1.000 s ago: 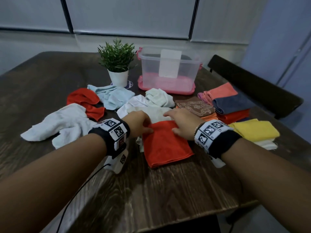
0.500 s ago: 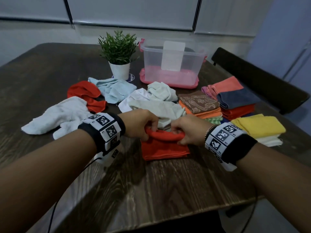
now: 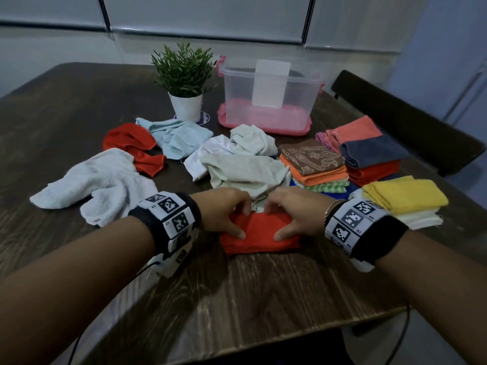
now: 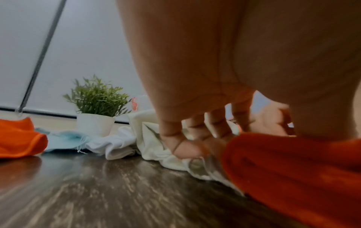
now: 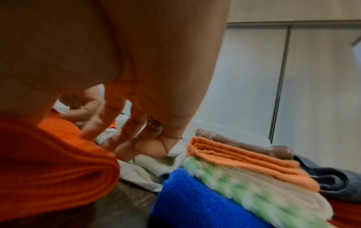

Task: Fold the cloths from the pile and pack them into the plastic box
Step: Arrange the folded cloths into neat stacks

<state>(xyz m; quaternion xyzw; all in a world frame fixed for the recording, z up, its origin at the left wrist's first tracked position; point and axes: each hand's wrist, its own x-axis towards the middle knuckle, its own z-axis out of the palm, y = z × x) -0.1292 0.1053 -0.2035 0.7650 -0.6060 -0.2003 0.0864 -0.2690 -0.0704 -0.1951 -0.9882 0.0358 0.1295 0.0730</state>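
A red-orange cloth (image 3: pixel 259 233) lies folded small on the dark wooden table (image 3: pixel 263 299) right in front of me. My left hand (image 3: pixel 221 212) grips its left end and my right hand (image 3: pixel 292 214) its right end. Both thumbs lie on top, and the fingers curl down over the far fold. In the wrist views the red-orange cloth (image 4: pixel 293 177) (image 5: pixel 48 169) fills the near corner, and the fingertips (image 4: pixel 185 151) touch a pale cloth (image 3: pixel 245 172) behind it. The clear plastic box (image 3: pixel 237 106) stands on its pink lid at the back.
Loose cloths lie left and behind: a white towel (image 3: pixel 100 180), a red one (image 3: pixel 131 146), a light blue one (image 3: pixel 179 138). Folded stacks sit right: brown-topped (image 3: pixel 313 159), grey-topped (image 3: pixel 369 151), yellow-topped (image 3: pixel 403 193). A potted plant (image 3: pixel 184 75) stands beside the box; a chair (image 3: pixel 403 122) stands beyond the table's right side.
Both hands lifted the far edge of the red-orange cloth and folded it towards me. It now lies about half as deep, with the thumbs on top.
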